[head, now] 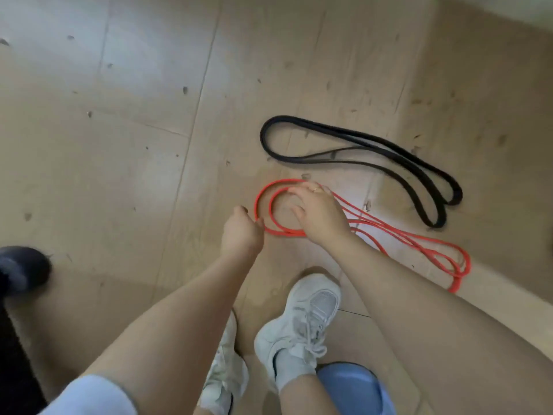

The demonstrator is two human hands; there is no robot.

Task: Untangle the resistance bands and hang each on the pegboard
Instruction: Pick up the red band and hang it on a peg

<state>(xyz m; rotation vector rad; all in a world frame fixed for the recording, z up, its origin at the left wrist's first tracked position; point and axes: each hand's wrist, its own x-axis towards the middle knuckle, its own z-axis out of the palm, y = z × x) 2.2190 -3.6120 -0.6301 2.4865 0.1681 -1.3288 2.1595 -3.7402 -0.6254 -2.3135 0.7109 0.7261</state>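
Note:
A thin red resistance band lies in doubled loops on the wooden floor, running from the centre to the lower right. My left hand pinches the outer loop at its left end. My right hand reaches over the inner loop, its fingertips touching the top of the red strands. A wider black band lies folded on the floor just beyond, apart from the red one. No pegboard is in view.
My white sneakers stand directly below the red band. A dark shoe sits at the left edge. A wall base runs along the right side. Bare wooden floor spreads to the left and beyond.

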